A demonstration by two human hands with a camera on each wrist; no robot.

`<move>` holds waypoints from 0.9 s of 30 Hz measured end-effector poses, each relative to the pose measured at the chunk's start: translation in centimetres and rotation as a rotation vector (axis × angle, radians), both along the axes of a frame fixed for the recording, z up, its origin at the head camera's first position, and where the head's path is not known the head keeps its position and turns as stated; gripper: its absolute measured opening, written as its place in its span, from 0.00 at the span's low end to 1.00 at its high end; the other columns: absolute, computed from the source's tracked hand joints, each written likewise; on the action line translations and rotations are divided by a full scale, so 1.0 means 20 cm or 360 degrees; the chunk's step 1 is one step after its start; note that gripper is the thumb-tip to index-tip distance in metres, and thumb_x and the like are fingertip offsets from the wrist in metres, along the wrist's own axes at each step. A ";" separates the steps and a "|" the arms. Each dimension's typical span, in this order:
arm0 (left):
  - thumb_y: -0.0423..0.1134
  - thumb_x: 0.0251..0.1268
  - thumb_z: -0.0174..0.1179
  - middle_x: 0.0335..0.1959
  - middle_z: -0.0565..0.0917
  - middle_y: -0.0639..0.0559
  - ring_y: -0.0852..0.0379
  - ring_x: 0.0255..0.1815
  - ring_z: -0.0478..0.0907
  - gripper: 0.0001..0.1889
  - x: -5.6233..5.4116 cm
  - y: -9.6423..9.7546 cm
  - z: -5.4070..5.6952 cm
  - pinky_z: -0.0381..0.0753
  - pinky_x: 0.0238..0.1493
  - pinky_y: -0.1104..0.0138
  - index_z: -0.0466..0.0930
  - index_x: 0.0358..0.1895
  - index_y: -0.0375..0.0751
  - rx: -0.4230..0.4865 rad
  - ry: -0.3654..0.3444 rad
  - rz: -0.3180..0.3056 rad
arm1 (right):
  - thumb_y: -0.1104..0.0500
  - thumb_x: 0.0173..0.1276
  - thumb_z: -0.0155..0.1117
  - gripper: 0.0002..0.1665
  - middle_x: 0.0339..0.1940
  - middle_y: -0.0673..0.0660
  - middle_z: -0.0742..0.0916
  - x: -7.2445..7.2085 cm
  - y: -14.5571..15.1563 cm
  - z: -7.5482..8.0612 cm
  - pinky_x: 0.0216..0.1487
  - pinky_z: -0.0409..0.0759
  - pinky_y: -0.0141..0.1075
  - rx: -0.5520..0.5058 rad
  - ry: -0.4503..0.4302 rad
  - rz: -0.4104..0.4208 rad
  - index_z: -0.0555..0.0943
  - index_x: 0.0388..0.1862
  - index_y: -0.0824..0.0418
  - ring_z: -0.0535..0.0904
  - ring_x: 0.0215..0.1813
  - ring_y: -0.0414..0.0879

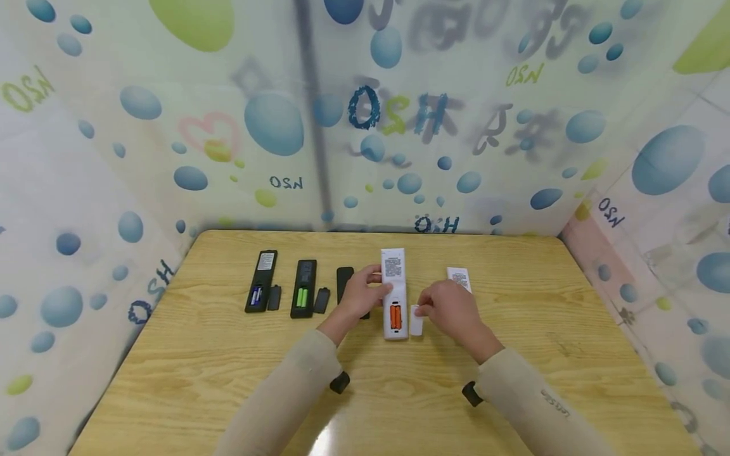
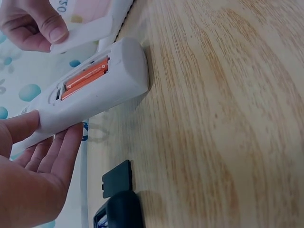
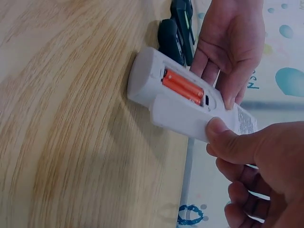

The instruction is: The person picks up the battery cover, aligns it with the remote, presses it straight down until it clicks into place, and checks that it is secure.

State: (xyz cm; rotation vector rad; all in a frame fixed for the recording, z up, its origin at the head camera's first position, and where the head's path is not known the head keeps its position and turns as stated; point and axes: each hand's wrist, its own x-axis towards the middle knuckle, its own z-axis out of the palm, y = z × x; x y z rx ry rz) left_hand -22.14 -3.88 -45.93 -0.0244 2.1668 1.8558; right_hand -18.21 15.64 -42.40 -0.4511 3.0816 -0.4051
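A white remote control (image 1: pixel 394 285) lies back side up, its battery bay uncovered with two orange batteries (image 2: pixel 85 78) inside. My left hand (image 1: pixel 360 293) grips it by the sides, thumb on one edge and fingers along the other. Just to its right, my right hand (image 1: pixel 452 308) pinches a white battery cover (image 3: pixel 179 117) between thumb and fingers. The cover is off the bay, held beside the remote. In the right wrist view the cover overlaps the remote's near edge; whether they touch I cannot tell.
To the left lie black remotes with uncovered bays, one with blue batteries (image 1: pixel 256 295), one with green batteries (image 1: pixel 302 297). Black covers (image 1: pixel 275 297) (image 1: pixel 322 300) lie beside them. Another black remote (image 1: pixel 345 277) is partly behind my left hand, a white one (image 1: pixel 459 276) behind my right.
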 end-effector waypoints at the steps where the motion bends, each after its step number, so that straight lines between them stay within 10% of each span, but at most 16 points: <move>1: 0.36 0.67 0.62 0.57 0.79 0.42 0.51 0.45 0.83 0.26 0.00 0.00 0.00 0.87 0.45 0.59 0.70 0.67 0.46 -0.0004 0.0002 0.0003 | 0.48 0.56 0.75 0.08 0.25 0.44 0.85 0.00 -0.01 0.00 0.32 0.76 0.35 -0.0003 0.0003 0.0012 0.87 0.26 0.49 0.73 0.28 0.38; 27: 0.36 0.66 0.63 0.56 0.80 0.42 0.52 0.47 0.82 0.24 0.00 0.00 0.01 0.86 0.47 0.56 0.73 0.65 0.46 -0.0049 0.0042 -0.0022 | 0.49 0.56 0.75 0.08 0.25 0.45 0.83 -0.01 -0.16 0.03 0.33 0.74 0.34 -0.0054 0.0115 0.0107 0.88 0.29 0.51 0.71 0.30 0.40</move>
